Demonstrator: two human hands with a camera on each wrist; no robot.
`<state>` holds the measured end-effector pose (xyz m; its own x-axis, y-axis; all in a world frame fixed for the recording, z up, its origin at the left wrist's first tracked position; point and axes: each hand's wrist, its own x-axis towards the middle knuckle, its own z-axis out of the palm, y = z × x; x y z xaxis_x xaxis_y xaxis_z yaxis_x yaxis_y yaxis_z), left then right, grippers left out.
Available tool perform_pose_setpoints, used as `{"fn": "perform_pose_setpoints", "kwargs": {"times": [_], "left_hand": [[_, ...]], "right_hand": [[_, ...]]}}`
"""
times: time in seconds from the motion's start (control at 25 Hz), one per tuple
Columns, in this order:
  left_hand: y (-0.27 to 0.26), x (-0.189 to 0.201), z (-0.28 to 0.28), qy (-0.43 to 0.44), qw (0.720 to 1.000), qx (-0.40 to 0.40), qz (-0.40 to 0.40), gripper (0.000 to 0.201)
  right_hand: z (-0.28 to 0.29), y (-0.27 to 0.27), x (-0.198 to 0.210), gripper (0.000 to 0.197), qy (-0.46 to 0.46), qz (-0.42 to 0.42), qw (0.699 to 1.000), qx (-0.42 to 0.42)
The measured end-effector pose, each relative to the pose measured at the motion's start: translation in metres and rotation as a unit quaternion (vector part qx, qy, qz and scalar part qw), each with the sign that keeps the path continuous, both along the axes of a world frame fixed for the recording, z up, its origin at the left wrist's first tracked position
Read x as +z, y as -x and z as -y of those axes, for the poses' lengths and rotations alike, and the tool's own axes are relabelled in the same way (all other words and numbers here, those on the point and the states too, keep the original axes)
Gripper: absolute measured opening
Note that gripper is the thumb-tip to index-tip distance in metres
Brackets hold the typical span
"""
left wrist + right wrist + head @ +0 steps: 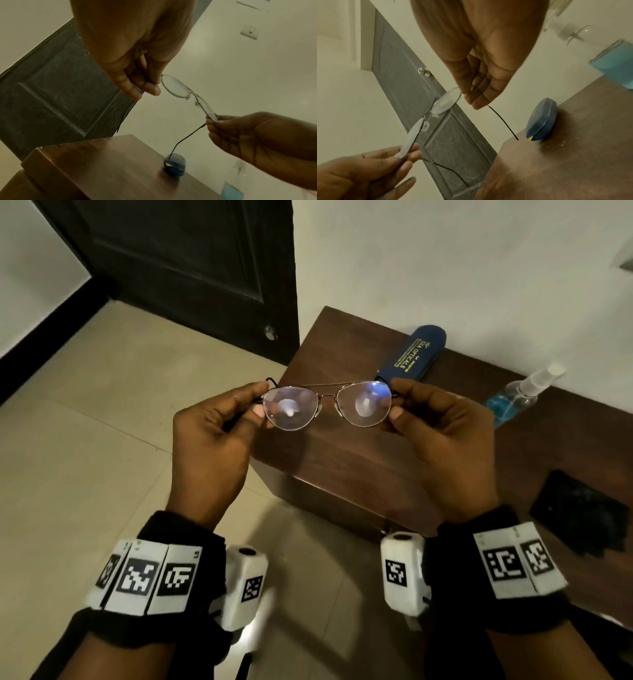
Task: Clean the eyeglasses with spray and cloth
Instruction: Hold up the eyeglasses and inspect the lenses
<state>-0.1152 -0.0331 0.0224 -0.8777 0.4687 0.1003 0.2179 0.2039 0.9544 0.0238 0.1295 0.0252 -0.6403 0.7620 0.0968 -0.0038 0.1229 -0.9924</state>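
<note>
Between two hands [212, 436] [445, 436], one pair of eyeglasses [327, 405]

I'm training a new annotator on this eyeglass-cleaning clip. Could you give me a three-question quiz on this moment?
1. True or false: the eyeglasses rest on the wooden table.
2. Which hand is nearer the spray bottle? A) left hand B) right hand
3. Fill in: the black cloth lies on the ____.

Key: 1 false, both hands hold them by the lens ends above the table; 2 B; 3 table.
</note>
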Motion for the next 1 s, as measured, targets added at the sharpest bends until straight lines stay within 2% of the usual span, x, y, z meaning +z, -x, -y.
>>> {"fn": "perform_pose_setpoints", "kwargs": {"times": [0.24, 0.44, 0.72, 1.0], "left_hand": [[0.017, -0.008, -0.014, 0.044, 0.991, 0.011, -0.128, 0.026], [0.023, -0.019, -0.019, 0.047, 0.977, 0.039, -0.206, 0.026], [0.019, -0.019, -0.021, 0.057, 0.972, 0.025, -0.225, 0.026], [0.014, -0.022, -0.027, 0.059, 0.977, 0.015, -0.205, 0.026]], "right_hand": [[-0.01, 0.021, -0.007, 0.02, -0.068, 0.018, 0.997, -0.045], [-0.01, 0.026, -0.021, 0.019, -0.074, 0.039, 0.995, -0.06], [-0.014, 0.018, -0.019, 0.021, -0.114, 0.062, 0.99, -0.063], [-0.022, 0.013, -0.022, 0.023, -0.127, 0.072, 0.986, -0.076]]}}
